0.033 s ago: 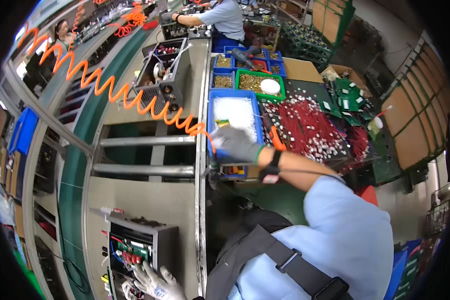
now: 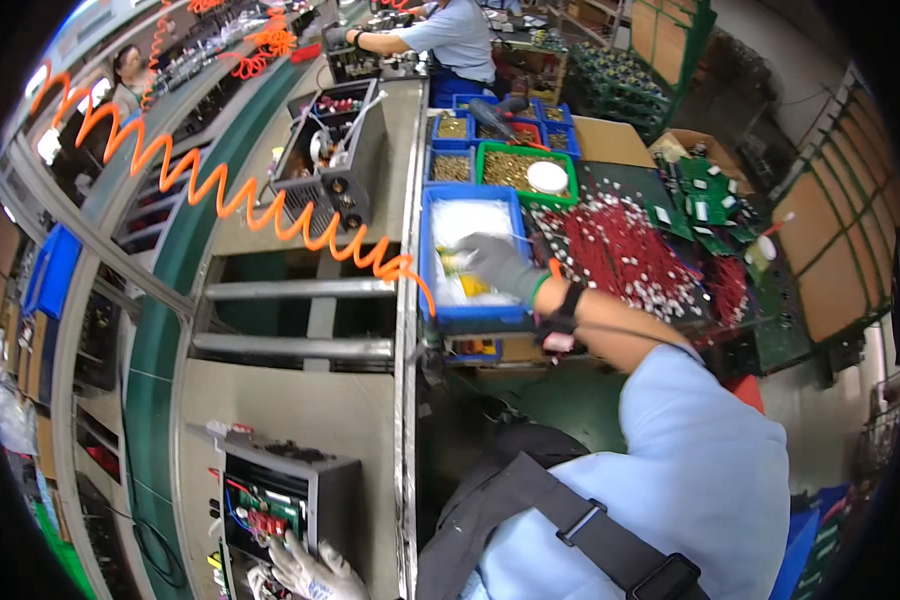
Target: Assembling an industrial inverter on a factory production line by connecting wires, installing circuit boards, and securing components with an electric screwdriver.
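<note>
My right hand, in a grey glove, reaches into a blue bin of white plastic material. Its fingers are bent together beside a yellow patch in the bin; whatever they grip is hard to make out. At the lower left, my left hand, in a white glove, lies with fingers apart on the front of an opened dark metal case. Inside that case show a green circuit board, red parts and coloured wires. Another bit of white glove shows beside the hand, its owner unclear.
A coiled orange hose crosses above the conveyor rollers. Beyond stands a second opened case. Trays of screws, a green tray, a power drill and red wire bundles lie rightward. A co-worker works ahead.
My right hand has shifted right and slightly up within the blue bin, uncovering more of the yellow patch. The view has moved slightly. My left hand stays on the metal case.
</note>
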Tool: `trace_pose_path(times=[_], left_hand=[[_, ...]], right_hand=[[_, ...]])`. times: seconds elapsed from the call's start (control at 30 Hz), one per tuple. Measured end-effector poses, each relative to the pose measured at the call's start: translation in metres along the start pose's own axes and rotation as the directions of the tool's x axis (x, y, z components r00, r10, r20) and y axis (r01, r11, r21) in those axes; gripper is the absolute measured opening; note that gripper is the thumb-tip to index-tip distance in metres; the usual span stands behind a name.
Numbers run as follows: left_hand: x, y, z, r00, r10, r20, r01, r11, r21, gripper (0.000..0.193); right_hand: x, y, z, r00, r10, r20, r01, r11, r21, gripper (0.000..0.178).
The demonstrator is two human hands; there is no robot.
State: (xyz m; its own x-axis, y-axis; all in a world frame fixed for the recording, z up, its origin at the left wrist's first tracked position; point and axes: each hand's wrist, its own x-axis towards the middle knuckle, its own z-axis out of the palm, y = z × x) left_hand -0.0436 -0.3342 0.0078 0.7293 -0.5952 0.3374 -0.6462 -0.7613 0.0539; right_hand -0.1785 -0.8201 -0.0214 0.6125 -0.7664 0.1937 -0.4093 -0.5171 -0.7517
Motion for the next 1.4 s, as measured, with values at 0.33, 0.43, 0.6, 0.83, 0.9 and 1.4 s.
trace_pose_path(times=[0.33, 0.43, 0.6, 0.83, 0.9, 1.4], left_hand=[[0.068, 0.095, 0.019, 0.973, -0.209, -0.097, 0.227, 0.941, 0.251, 0.068], [0.064, 0.091, 0.023, 0.974, -0.22, -0.051, 0.226, 0.955, 0.194, 0.061], [0.047, 0.079, 0.044, 0.833, -0.553, 0.011, 0.546, 0.826, 0.137, 0.065], [0.04, 0.071, 0.051, 0.866, -0.497, -0.049, 0.499, 0.86, 0.103, 0.065], [0.041, 0.072, 0.05, 0.866, -0.5, -0.028, 0.5, 0.858, 0.116, 0.065], [0.048, 0.2, 0.08, 0.756, 0.104, 0.647, 0.612, -0.463, -0.641, 0.06]], right_hand=[[0.202, 0.24, -0.131, 0.988, 0.098, 0.116, -0.017, 0.832, -0.555, 0.027], [0.22, 0.254, -0.1, 0.968, 0.24, 0.07, -0.166, 0.826, -0.539, 0.054], [0.23, 0.271, -0.081, 0.97, 0.212, 0.12, -0.109, 0.817, -0.566, 0.03], [0.237, 0.301, -0.09, 0.997, 0.066, -0.033, -0.073, 0.949, -0.306, 0.008], [0.24, 0.309, -0.09, 0.999, 0.018, -0.043, -0.034, 0.909, -0.416, 0.01], [0.076, 0.03, -0.04, 0.779, -0.521, 0.348, 0.349, 0.822, 0.45, 0.011]])
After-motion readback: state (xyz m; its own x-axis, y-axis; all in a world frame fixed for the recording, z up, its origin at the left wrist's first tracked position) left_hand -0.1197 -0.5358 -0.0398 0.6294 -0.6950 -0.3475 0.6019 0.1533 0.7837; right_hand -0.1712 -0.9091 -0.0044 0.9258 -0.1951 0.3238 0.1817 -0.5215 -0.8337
